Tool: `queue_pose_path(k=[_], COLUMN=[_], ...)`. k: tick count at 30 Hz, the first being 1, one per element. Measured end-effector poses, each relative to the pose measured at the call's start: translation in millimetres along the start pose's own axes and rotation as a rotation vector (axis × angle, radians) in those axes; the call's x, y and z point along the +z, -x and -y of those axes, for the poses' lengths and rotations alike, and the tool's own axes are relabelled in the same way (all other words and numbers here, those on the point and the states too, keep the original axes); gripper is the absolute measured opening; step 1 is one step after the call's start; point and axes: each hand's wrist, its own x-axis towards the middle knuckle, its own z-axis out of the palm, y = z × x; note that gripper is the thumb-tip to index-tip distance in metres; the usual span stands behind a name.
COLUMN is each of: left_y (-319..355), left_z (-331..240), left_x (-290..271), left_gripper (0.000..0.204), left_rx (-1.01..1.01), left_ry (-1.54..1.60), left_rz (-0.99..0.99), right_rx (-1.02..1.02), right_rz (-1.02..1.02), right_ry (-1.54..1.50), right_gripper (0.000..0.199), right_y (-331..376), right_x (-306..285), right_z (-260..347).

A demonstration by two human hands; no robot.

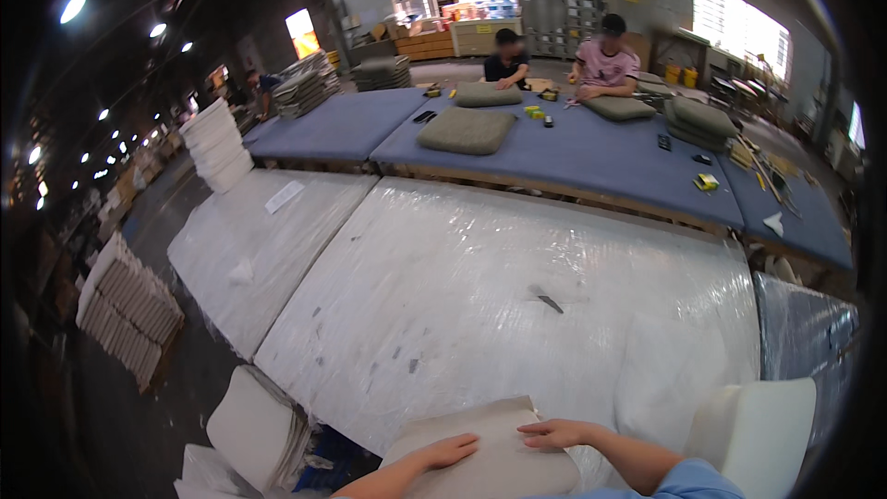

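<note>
Beige pad (504, 468) near: left hand (454, 450) and right hand (557, 433) flat, fingers outstretched, gripping nothing; uneven pressure could skew it.

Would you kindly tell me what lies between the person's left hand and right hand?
In the head view, only a bare stretch of the beige pad shows between the left hand and the right hand.

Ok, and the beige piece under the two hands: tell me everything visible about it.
The beige piece looks like plain, matte fabric, perhaps padded, with a roughly straight far edge. It lies at the near side of the plastic-wrapped table, its near end cut off by the picture. The left hand and right hand lie open over it, seemingly touching; what supports it is unclear.
</note>
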Motion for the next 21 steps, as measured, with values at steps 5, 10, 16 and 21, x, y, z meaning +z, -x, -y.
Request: queue_pose_path(k=[5,10,16,21], left_y=[166.1,213.6,206.9,190.6], left_z=[40.9,53.2,76.3,55.9], left_x=[4.3,39.3,0.7,-11.0], left_gripper=[0.052,0.043,0.048,0.056], left_rx=[-0.405,-0.413,-0.288,0.088], left_ry=[0.151,1.049,1.463,1.491], left_rz=[-0.21,-0.789,-0.948,-1.162], right_rx=[-0.316,-0.498,-0.453,-0.426], right_rz=[-0.322,-0.795,-0.966,-1.095], right_ry=[-0.048,-0.072,-0.329,-0.535], right_gripper=[0.058,0.041,0.039,0.051], right_y=[127.7,99.1,64.1,10.5], right_x=[71.6,124.4,90.1,40.0], right_z=[-1.8,4.2,32.8,58.8])
